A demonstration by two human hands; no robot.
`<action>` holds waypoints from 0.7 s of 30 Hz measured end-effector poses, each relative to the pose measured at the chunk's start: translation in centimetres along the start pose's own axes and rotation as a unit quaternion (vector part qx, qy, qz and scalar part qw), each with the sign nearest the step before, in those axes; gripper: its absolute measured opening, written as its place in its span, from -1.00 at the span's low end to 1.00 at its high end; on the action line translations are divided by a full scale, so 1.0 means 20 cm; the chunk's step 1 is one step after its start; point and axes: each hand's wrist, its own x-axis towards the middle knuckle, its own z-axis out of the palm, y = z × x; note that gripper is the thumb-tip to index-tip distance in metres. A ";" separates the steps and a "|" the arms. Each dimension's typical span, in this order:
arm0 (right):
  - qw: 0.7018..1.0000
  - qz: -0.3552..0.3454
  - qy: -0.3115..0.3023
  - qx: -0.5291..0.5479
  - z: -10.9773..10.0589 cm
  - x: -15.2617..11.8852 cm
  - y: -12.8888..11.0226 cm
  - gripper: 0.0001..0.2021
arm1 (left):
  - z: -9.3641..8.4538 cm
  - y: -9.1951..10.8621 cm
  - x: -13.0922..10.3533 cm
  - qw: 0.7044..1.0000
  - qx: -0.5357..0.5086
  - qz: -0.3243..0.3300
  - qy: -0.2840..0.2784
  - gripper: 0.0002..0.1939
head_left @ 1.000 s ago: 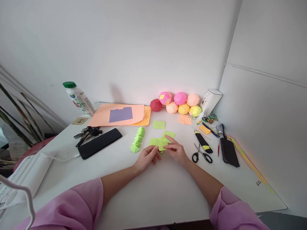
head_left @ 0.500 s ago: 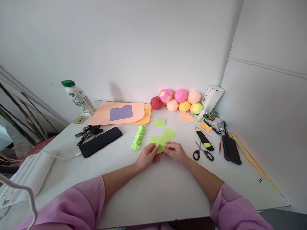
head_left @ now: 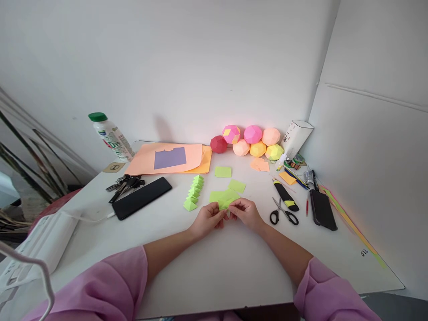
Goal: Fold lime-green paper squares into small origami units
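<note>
Near the front of the white desk (head_left: 214,272), thumbs and fingertips almost closed, my left hand (head_left: 207,219) and right hand (head_left: 247,214) pinched a lime-green paper piece (head_left: 224,205). Just beyond, flat lime-green sheets (head_left: 237,186) lay unfolded; left of them, a row of folded lime-green paper peaks (head_left: 194,193) looked finished.

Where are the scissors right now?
In the head view, the scissors lie open on the white desk, right of the right hand, just in front of the black-and-yellow cutter.
</note>
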 end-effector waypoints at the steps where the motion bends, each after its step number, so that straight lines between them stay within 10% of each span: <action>1: 1.000 -0.002 0.002 0.001 0.00 0.00 0.00 -0.82 | 0.00 0.00 0.00 1.000 0.001 -0.001 0.002 -0.69; 21: 0.996 0.045 -0.074 0.020 -0.04 0.03 0.02 -0.73 | 0.01 0.02 0.00 1.000 -0.025 0.004 0.019 -0.63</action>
